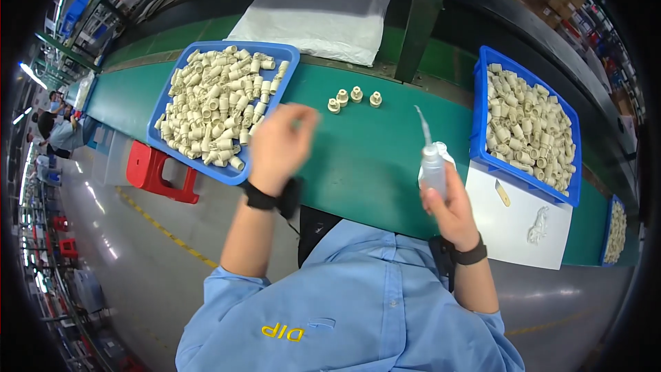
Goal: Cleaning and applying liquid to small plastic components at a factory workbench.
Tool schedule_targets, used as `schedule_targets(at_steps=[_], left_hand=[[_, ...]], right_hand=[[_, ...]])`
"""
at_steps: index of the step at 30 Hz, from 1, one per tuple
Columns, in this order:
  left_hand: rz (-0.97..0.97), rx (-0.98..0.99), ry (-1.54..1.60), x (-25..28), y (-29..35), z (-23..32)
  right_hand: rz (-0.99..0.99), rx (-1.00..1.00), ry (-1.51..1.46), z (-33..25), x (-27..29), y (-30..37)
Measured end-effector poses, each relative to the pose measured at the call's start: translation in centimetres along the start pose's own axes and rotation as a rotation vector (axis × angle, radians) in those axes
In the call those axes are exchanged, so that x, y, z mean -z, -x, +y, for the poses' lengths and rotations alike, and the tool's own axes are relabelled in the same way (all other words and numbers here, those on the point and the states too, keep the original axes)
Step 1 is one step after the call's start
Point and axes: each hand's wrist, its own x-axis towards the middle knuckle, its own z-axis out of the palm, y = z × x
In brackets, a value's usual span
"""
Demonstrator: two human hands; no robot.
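Note:
My right hand [451, 210] is wrapped round a translucent squeeze bottle [433, 171] with a long thin nozzle, held upright over the green table [358, 179]. Something white and crumpled [446, 155] shows just behind the bottle. Beside the right rim of a blue tray [292, 62] hovers my left hand [284, 139], its fingers smeared by motion, so whether it holds anything is unclear. Small cream plastic fittings [220, 96] fill that tray in a heap. Several similar fittings [356, 94] stand upright on the table between my hands, toward its far side.
On the right, a deeper blue bin [578, 131] holds more cream pieces. A white sheet [492, 224] lies by it, bearing a small tan-handled tool [502, 193] and crumpled clear plastic [538, 226]. A green post [421, 21] rises behind the table; a red stool [143, 169] stands left.

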Motion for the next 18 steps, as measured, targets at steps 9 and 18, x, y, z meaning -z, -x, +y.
schedule_targets(at_steps=[9, 18], left_hand=[[-0.292, 0.167, -0.701, 3.4, -5.0, -10.7], [-0.223, -0.095, -0.212, 4.4, -3.2, -2.1]], right_hand=[[0.250, 0.074, -0.096, -0.8, 3.2, 1.1], [0.407, 0.193, -0.201, -0.8, 8.2, 0.8]])
